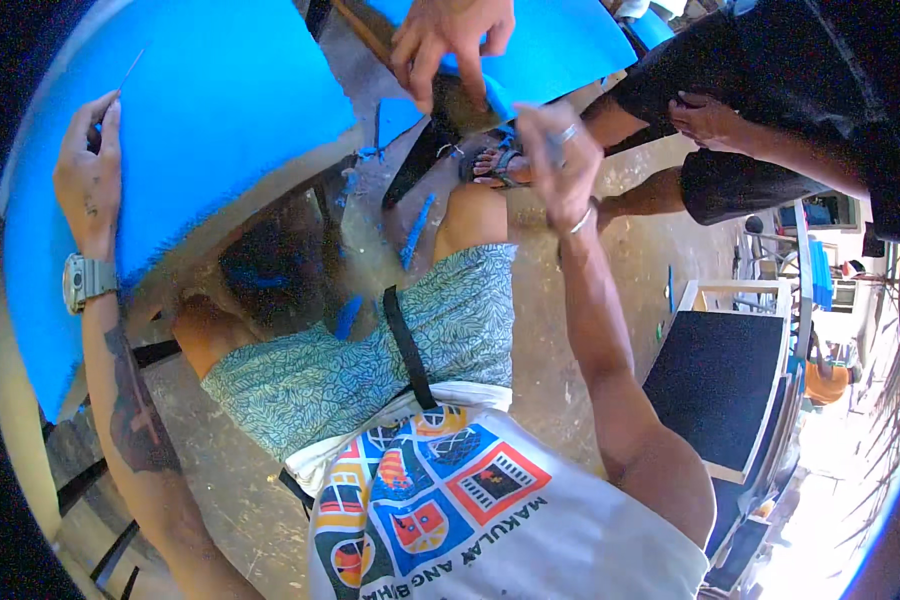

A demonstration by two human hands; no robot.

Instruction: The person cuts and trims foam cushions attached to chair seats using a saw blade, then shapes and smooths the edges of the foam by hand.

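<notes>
On the left, my left hand (92,175) rests over a large blue sheet (230,110). Its fingers pinch a thin, pointed metal strip (131,74) whose kind I cannot tell. My right hand (562,165) is curled and smeared by motion, near the rounded end of a blue-edged dark piece (462,108). A small greyish object seems to be in its grip, too blurred to name. Another person's hand (455,40) reaches in from the top and presses its fingertips on that dark piece. Shaggy blue fringe lines the sheet's near edge.
A second blue sheet (570,45) lies at the top. Blue scraps (417,232) litter the floor. A person in dark shorts (745,188) stands at the right, with a sandalled foot (505,166) near my knee. A dark panel in a pale frame (715,385) stands at right.
</notes>
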